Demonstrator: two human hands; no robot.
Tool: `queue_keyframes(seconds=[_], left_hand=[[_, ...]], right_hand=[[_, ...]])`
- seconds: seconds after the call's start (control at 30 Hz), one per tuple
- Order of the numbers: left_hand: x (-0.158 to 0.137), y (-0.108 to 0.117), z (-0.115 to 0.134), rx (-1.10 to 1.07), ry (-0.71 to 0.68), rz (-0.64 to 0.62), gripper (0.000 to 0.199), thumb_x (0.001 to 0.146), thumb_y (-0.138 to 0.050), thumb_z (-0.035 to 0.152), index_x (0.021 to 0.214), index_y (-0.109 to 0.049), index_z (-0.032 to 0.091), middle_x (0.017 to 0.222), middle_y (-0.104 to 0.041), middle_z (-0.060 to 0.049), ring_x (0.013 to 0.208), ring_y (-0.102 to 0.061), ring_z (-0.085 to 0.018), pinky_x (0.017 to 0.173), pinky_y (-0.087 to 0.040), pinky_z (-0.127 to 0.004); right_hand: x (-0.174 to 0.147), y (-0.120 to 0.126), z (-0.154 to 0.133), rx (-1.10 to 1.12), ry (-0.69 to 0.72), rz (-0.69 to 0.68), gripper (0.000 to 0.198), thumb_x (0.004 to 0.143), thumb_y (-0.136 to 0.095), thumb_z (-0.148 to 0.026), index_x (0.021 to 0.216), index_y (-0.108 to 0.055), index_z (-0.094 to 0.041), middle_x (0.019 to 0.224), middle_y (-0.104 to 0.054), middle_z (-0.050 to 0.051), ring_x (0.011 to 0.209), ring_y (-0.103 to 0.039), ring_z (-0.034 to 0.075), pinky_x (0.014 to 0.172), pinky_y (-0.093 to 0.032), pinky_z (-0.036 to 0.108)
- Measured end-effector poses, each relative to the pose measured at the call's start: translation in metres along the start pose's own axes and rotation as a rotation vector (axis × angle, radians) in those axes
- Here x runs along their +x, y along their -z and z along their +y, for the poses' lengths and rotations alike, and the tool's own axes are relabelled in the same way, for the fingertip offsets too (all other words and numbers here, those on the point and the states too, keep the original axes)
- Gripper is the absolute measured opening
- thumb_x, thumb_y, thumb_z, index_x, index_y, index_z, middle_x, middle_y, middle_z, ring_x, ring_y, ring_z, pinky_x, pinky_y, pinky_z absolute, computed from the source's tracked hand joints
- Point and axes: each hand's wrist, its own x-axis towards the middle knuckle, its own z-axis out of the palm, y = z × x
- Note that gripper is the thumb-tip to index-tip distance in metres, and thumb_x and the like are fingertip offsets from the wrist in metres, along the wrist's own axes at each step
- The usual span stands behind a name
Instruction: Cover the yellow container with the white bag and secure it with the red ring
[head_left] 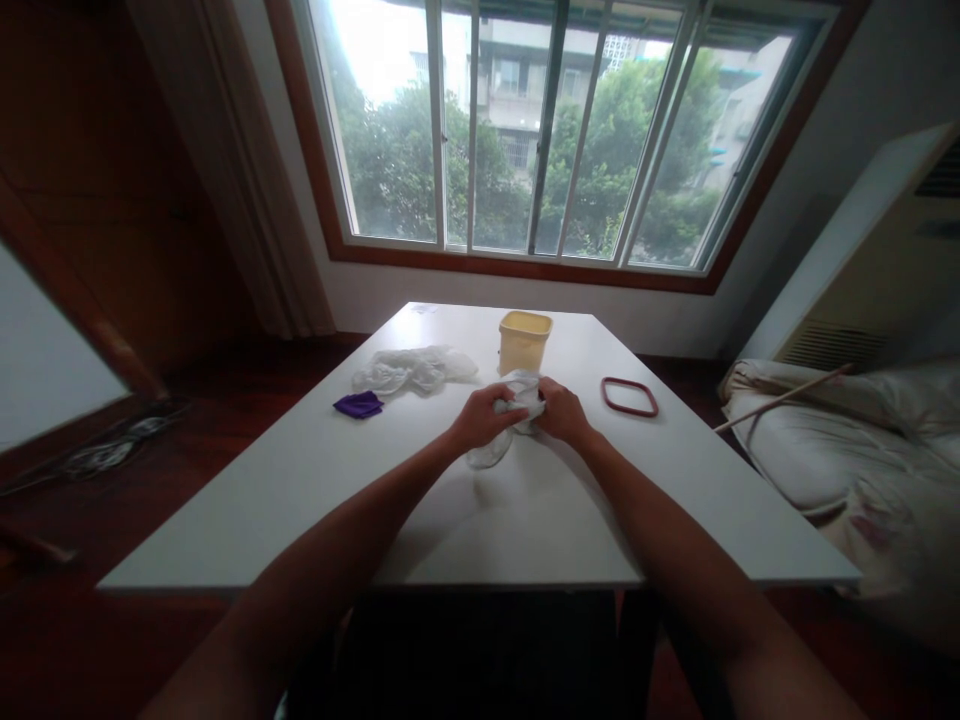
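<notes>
A: What are the two hands doing?

B: The left hand (481, 415) is pinching some thin white plastic (523, 385), its thumb and fingers closing on the near side. The right hand (564, 408) is gripping the same piece at its right edge, fingers curling in.

A: So each grip is clamping on it?

B: Yes, both are, though the right fingertips are partly hiding, so I'm not seeing exactly how they are pressing.

A: Where is the plastic sitting?

B: It is bunching up between the hands, over the middle of the white surface (315, 510), with a see-through end trailing below the left hand. Whether that end is touching down, I cannot tell.

A: And what is standing around it?

B: A yellow bin (523, 350) is standing just beyond the hands, its mouth facing up. To the right, a red ring (631, 411) with rounded corners is lying flat, well apart from the bin.

A: What about the left side?

B: A crumpled white heap (416, 370) is spreading there, and a purple cloth (359, 404) is lying just beside it, nearer the left edge.
</notes>
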Motion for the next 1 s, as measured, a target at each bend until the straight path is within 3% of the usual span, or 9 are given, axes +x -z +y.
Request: queue_keyframes(seconds=[0.13,0.27,0.4,0.53,0.67,0.83,0.9,1.0], left_hand=[[0.000,0.003,-0.001,0.185,-0.042,0.074,0.022,0.081,-0.070,0.033,0.097,-0.064,0.019,0.088,-0.069,0.000,0.079,-0.061,-0.015,0.078,-0.048,-0.027],[0.000,0.007,0.001,0.289,-0.173,-0.038,0.028,0.095,-0.052,0.033,0.119,-0.063,0.024,0.116,-0.069,-0.006,0.103,-0.064,-0.019,0.093,-0.047,-0.030],[0.000,0.008,0.001,0.484,-0.118,-0.141,0.027,0.092,-0.057,0.045,0.097,-0.071,0.023,0.099,-0.071,-0.007,0.090,-0.066,-0.022,0.081,-0.047,-0.029],[0.000,0.011,0.001,0.580,-0.064,-0.236,0.034,0.081,-0.067,0.055,0.074,-0.068,0.022,0.083,-0.069,-0.005,0.082,-0.063,-0.021,0.073,-0.044,-0.027],[-0.001,0.013,0.004,0.427,-0.094,-0.292,0.039,0.084,-0.062,0.053,0.065,-0.065,0.020,0.078,-0.065,-0.003,0.072,-0.059,-0.016,0.070,-0.043,-0.026],[-0.001,0.011,0.009,0.033,-0.186,-0.326,0.043,0.090,-0.055,0.050,0.065,-0.065,0.016,0.105,-0.066,-0.008,0.086,-0.061,-0.016,0.081,-0.046,-0.027],[0.000,0.010,0.008,-0.039,-0.115,-0.312,0.047,0.090,-0.053,0.053,0.065,-0.063,0.014,0.091,-0.067,-0.007,0.078,-0.059,-0.016,0.076,-0.046,-0.028],[0.002,0.011,0.004,-0.085,0.043,-0.277,0.052,0.088,-0.052,0.058,0.065,-0.061,0.013,0.061,-0.054,0.000,0.061,-0.048,-0.012,0.061,-0.040,-0.026]], right_hand=[[0.000,-0.001,0.002,0.006,-0.015,-0.008,0.020,0.076,-0.061,-0.021,0.095,-0.059,-0.020,0.094,-0.067,0.006,0.078,-0.060,0.019,0.063,-0.037,0.024],[-0.001,-0.002,0.003,0.032,0.006,0.007,0.020,0.073,-0.060,-0.018,0.094,-0.061,-0.021,0.092,-0.068,0.004,0.078,-0.059,0.018,0.064,-0.038,0.024],[-0.001,-0.002,0.004,0.090,0.026,0.026,0.022,0.072,-0.061,-0.018,0.093,-0.062,-0.021,0.094,-0.069,0.003,0.079,-0.060,0.018,0.066,-0.039,0.025],[-0.002,-0.002,0.003,0.121,0.031,0.011,0.027,0.068,-0.064,-0.017,0.095,-0.064,-0.021,0.096,-0.069,0.003,0.079,-0.061,0.018,0.069,-0.041,0.025],[-0.001,-0.002,0.002,0.109,0.022,0.014,0.025,0.070,-0.063,-0.016,0.094,-0.064,-0.021,0.096,-0.069,0.003,0.079,-0.060,0.017,0.069,-0.041,0.025],[-0.001,0.000,-0.002,0.080,0.028,0.022,0.016,0.076,-0.064,-0.029,0.088,-0.063,-0.020,0.088,-0.067,0.004,0.073,-0.057,0.017,0.065,-0.039,0.025],[-0.001,0.001,-0.004,0.074,0.028,0.024,0.017,0.077,-0.064,-0.034,0.087,-0.062,-0.020,0.087,-0.067,0.004,0.072,-0.057,0.017,0.064,-0.038,0.025],[-0.001,0.002,-0.005,0.107,0.020,0.018,0.016,0.076,-0.065,-0.031,0.088,-0.062,-0.021,0.089,-0.068,0.003,0.075,-0.058,0.017,0.066,-0.039,0.025]])
